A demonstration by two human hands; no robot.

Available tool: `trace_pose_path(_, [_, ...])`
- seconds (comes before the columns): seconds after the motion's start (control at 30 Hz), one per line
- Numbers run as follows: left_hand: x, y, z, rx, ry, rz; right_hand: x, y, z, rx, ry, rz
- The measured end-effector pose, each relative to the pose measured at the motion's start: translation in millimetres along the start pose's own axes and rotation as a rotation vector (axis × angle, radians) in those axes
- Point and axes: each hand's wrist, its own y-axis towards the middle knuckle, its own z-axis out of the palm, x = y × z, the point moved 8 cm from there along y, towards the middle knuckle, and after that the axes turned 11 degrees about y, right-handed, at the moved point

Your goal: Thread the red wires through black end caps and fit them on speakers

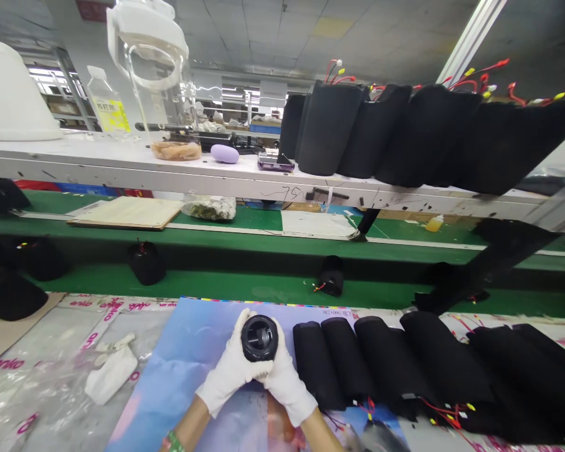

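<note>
Grip: I've got both hands closed round the cylinder (258,338), fingers wrapped snug on either side, no gap that I can spot.
Left hand: my left hand (228,373) is in a white glove and cups the left side, with one fingertip poking up past the top edge.
Right hand: my right hand (287,376) is gloved the same and hugs the right side. The two hands touch just below the cylinder.
Cylinder: black, round end facing my camera, held low over the front middle of the table.
Wristband: green wristband (172,441) on my left wrist, right at the bottom edge of the view.
Sheet: a blue printed sheet (193,351) lies flat under both hands.
Sleeves: a row of black sleeves (405,364) lies side by side to my right, the nearest just beside my right hand. Red and yellow wires (445,411) trail from the near ends.
Glove: a spare white glove (110,373) lies crumpled on clear plastic to my left, well apart from my hands.
Belt: the green belt (245,285) runs past the table's far edge, with a black piece (145,262) sitting on it.
Shelf: a white shelf (122,164) sits above the belt, carrying a clear jug (153,69), a purple lump (225,153) and more black covers (405,132) with wires sticking out on top.
</note>
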Motion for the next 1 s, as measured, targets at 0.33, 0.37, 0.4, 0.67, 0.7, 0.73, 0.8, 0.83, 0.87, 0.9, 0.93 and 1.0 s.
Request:
trace_pose_path(0.33, [-2.0,2.0,-11.2,-0.079,0.14,0.104,32.3,7.6,-15.3,0.104,-0.163,0.085])
trace_pose_path(0.37, [-1.4,2.3,-11.8,-0.077,0.155,0.111,35.5,9.5,-17.3,0.11,-0.197,0.087])
trace_pose_path(0.4, [-0.9,2.6,-12.0,-0.069,0.166,0.115,38.2,11.3,-18.4,0.122,-0.225,0.091])
trace_pose_path(0.67, [-25.6,9.3,-14.0,0.071,0.263,0.129,55.7,23.6,-20.5,0.264,-0.203,0.14])
trace_pose_path(0.7, [-30.2,10.1,-14.3,0.087,0.283,0.138,55.5,24.0,-20.7,0.272,-0.153,0.14])
trace_pose_path(0.73, [-33.9,10.4,-14.8,0.098,0.3,0.144,53.5,24.3,-20.9,0.267,-0.097,0.137])
trace_pose_path(0.8, [-38.2,10.2,-15.8,0.104,0.322,0.15,44.1,25.1,-20.9,0.202,0.001,0.121])
trace_pose_path(0.83, [-38.7,9.9,-16.2,0.101,0.326,0.15,36.8,25.6,-20.6,0.143,0.036,0.108])
trace_pose_path(0.87, [-38.2,9.5,-16.4,0.097,0.326,0.15,28.6,26.0,-20.4,0.071,0.062,0.093])
trace_pose_path(0.9, [-36.8,9.3,-16.7,0.09,0.32,0.149,20.1,25.9,-19.6,-0.002,0.081,0.078])
trace_pose_path(0.93, [-34.4,9.3,-17.1,0.08,0.312,0.145,12.2,25.4,-18.2,-0.066,0.095,0.065])
trace_pose_path(1.0, [-26.9,9.8,-17.8,0.05,0.282,0.13,0.4,23.5,-14.7,-0.146,0.124,0.051])
